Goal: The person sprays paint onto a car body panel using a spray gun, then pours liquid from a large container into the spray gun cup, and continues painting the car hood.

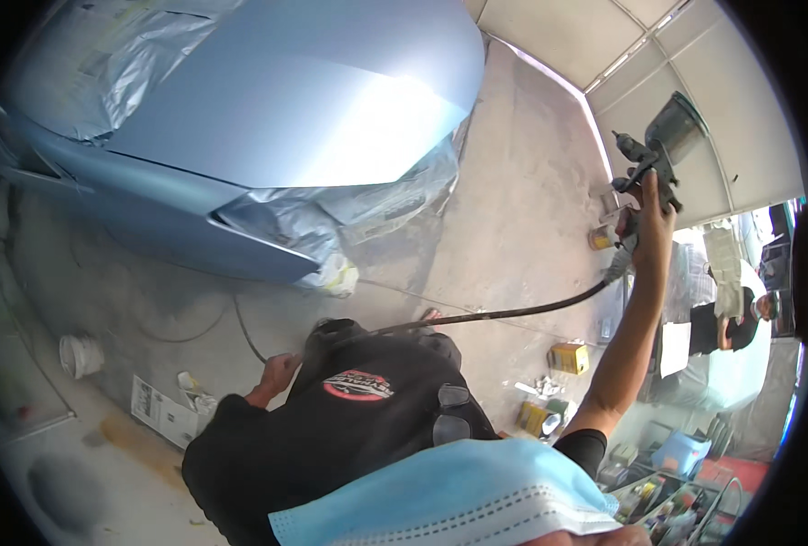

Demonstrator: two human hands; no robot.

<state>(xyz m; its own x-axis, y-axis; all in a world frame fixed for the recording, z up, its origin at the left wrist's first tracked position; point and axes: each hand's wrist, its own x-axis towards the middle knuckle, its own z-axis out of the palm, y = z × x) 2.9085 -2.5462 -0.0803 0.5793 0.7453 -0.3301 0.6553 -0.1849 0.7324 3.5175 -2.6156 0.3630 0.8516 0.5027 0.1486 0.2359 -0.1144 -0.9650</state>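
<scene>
To the right of the blue car [276, 127], we hold a spray gun [662, 164] up, our right hand [655, 215] wrapped around its handle. The gun's body and dark cup [679, 129] rise above that grip, and a black hose [513, 315] trails below it. On the car's near side, our left hand [279, 375] is curled around the hose.

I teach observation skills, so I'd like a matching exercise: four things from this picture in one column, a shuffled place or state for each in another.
Things
1. Grey spray gun with cup
2. Long black hose
3. Shiny metallic-blue car bonnet
4. Yellow boxy can

Places or states
A. Standing on the floor
B. Held up in the right hand
C. Bright with glare
D. Curving leftward from under the gun

Pairs: 1-B, 2-D, 3-C, 4-A
</scene>
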